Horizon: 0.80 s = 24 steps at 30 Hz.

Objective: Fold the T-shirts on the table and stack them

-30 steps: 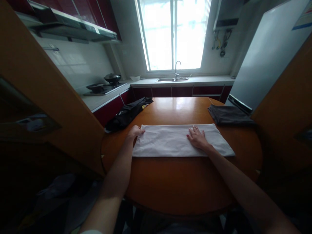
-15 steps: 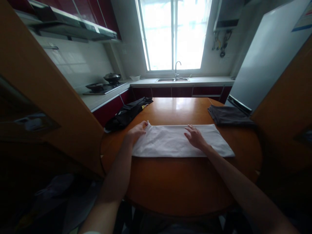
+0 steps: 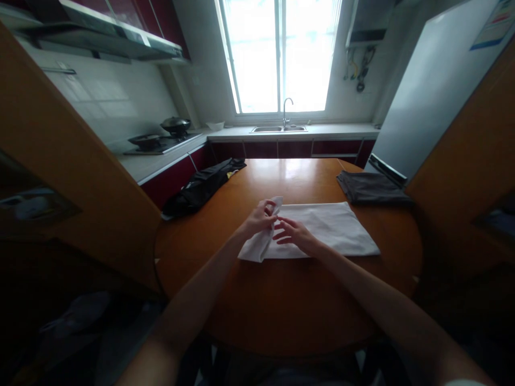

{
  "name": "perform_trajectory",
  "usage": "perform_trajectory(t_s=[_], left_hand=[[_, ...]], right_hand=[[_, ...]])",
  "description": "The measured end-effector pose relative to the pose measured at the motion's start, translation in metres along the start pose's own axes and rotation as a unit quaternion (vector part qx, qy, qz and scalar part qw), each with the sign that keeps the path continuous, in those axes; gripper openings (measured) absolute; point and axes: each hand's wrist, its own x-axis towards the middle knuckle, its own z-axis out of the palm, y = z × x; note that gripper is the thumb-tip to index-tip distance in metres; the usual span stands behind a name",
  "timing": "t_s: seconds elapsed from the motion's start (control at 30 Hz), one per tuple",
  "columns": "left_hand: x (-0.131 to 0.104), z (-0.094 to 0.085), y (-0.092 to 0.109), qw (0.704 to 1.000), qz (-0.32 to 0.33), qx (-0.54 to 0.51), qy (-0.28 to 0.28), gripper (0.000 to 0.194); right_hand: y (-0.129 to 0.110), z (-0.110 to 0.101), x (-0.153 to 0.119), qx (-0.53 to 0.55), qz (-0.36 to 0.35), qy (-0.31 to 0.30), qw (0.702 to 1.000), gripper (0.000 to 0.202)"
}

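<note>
A white cloth (image 3: 325, 228), laid as a long folded strip, is on the round wooden table (image 3: 289, 305) in front of me. My left hand (image 3: 261, 216) pinches its left end, which is lifted and turned over toward the right. Beside it, my right hand (image 3: 295, 234) rests over the cloth with its fingers spread, the fingertips close to the lifted part. Whether the right fingertips touch the raised fold I cannot tell. What kind of garment or linen the cloth is does not show.
A dark garment (image 3: 203, 185) lies at the table's left edge. Folded grey cloth (image 3: 372, 188) sits at the right edge. Behind are a counter with a sink (image 3: 277, 129), a stove with pans (image 3: 176, 125), and a fridge (image 3: 418, 102) at right.
My left hand has moved right, carrying the cloth's left end up and over. My right hand has shifted left toward it. The view has turned slightly.
</note>
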Motion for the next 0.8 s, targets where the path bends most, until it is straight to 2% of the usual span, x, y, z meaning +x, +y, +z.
perform_trajectory(t_s=[0.1, 0.17, 0.3, 0.4, 0.5, 0.57, 0.63, 0.8], left_hand=[[0.001, 0.024, -0.007, 0.998, -0.039, -0.053, 0.004, 0.049], [0.002, 0.030, -0.009, 0.991, -0.071, -0.113, 0.018, 0.041], [0.003, 0.028, -0.005, 0.957, -0.098, -0.271, -0.006, 0.026], [0.000, 0.024, 0.004, 0.946, -0.062, -0.317, -0.013, 0.028], [-0.003, 0.020, 0.013, 0.957, 0.033, -0.284, 0.045, 0.028], [-0.002, 0.016, 0.015, 0.960, 0.098, -0.242, 0.103, 0.025], [0.001, 0.014, 0.012, 0.962, 0.134, -0.194, 0.138, 0.021], [0.007, 0.029, -0.008, 0.974, 0.179, -0.031, 0.132, 0.017]], right_hand=[[0.004, -0.003, 0.003, -0.002, -0.013, 0.019, 1.000, 0.053], [0.009, -0.002, 0.006, -0.015, -0.027, 0.047, 0.998, 0.054], [0.012, 0.006, 0.007, -0.026, -0.049, 0.102, 0.993, 0.063], [0.004, 0.009, 0.006, 0.013, -0.046, 0.135, 0.990, 0.066], [-0.014, 0.000, 0.003, 0.087, -0.035, 0.140, 0.986, 0.068], [-0.028, -0.013, -0.001, 0.121, -0.044, 0.131, 0.983, 0.068], [-0.043, -0.029, -0.007, 0.139, -0.057, 0.117, 0.982, 0.068], [-0.077, -0.075, -0.025, 0.098, -0.049, 0.110, 0.988, 0.063]])
